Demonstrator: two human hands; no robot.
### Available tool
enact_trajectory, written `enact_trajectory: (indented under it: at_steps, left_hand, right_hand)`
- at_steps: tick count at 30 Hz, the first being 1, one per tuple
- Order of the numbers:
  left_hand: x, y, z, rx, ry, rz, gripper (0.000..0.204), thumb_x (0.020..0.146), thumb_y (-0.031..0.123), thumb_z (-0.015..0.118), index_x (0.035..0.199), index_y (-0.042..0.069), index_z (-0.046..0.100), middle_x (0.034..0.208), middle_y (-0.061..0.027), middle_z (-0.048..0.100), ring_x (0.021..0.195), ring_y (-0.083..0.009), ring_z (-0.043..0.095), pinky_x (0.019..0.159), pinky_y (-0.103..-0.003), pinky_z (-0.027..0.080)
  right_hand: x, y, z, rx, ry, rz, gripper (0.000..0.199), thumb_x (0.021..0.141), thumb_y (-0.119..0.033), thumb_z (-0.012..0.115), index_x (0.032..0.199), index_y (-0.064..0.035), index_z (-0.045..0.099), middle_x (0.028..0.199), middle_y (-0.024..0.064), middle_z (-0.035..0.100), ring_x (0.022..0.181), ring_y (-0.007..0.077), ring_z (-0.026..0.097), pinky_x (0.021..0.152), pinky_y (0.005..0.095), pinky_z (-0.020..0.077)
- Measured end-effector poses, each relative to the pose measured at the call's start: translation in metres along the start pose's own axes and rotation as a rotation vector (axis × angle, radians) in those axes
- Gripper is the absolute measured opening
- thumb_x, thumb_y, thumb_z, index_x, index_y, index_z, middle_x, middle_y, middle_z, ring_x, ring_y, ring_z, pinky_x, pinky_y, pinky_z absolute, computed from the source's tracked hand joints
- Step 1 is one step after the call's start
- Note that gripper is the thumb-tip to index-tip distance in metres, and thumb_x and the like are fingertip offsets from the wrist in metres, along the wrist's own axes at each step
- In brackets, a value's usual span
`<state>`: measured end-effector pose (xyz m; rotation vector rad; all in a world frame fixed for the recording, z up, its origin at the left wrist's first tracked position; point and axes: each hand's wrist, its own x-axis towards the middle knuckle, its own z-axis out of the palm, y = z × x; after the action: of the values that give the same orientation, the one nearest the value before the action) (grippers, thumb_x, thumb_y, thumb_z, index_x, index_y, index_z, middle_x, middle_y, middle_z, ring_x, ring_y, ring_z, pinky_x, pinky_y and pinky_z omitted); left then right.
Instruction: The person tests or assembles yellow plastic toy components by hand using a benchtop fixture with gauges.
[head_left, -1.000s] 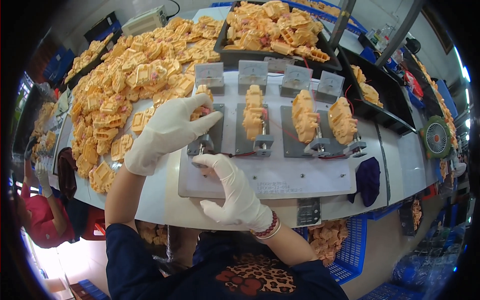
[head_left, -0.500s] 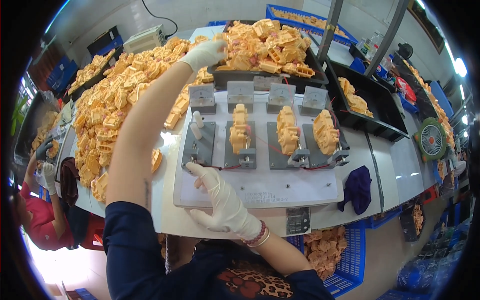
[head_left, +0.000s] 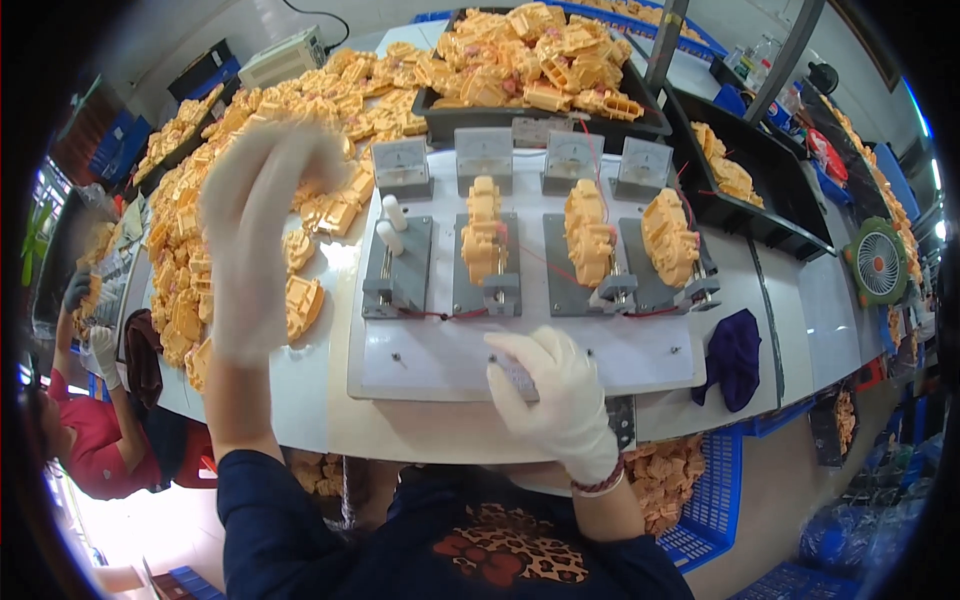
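One gloved left hand (head_left: 262,215), blurred, grip unreadable, hovers over orange parts (head_left: 300,300) left of the empty fixture (head_left: 398,268); right hand (head_left: 560,395) rests open-fingered on the board's near edge.

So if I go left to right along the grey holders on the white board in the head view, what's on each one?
Empty holder with two white pegs → small orange part → bigger orange part → last orange part → dark blue cloth past the board's edge.

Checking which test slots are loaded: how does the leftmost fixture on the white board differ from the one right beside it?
The leftmost fixture is bare, with only two white pegs standing on it; the second fixture carries an orange part clamped along its length. Both are grey plates with a square meter behind, on the white board.
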<state>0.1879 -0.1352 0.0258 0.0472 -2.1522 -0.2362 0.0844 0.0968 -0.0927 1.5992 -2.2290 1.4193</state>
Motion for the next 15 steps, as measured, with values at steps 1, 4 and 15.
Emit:
enact_trajectory:
  at_steps: [1,4,15]
  left_hand:
    - [-0.028,0.032,-0.010,-0.222,0.031,-0.352,0.021,0.086,0.009,0.049,0.092,-0.001,0.066,0.078,-0.0099,0.063,0.068,-0.0183,0.059,0.067,-0.032,0.048]
    - [-0.091,0.064,-0.018,-0.184,-0.076,-0.086,0.012,0.072,0.000,0.056,0.076,0.005,0.066,0.063,-0.0046,0.060,0.055,-0.0210,0.053,0.058,-0.032,0.044]
    - [-0.145,0.053,0.056,0.037,-0.058,-0.473,0.020,0.074,-0.002,0.070,0.089,0.010,0.067,0.089,-0.0046,0.066,0.080,-0.0248,0.060,0.074,-0.035,0.047]
  right_hand:
    - [0.003,0.009,0.003,-0.085,-0.058,-0.003,0.020,0.078,-0.015,0.070,0.096,-0.0058,0.067,0.078,0.0083,0.058,0.072,0.0287,0.059,0.065,0.0399,0.0481]
    - [0.007,0.019,0.022,-0.180,-0.098,-0.139,0.012,0.078,-0.016,0.070,0.083,-0.0068,0.063,0.075,0.0071,0.055,0.070,0.0271,0.057,0.062,0.0390,0.0456]
    - [0.001,0.007,0.015,-0.054,-0.098,-0.026,0.020,0.076,-0.007,0.074,0.095,-0.0080,0.068,0.077,0.0066,0.057,0.070,0.0260,0.056,0.065,0.0367,0.0460]
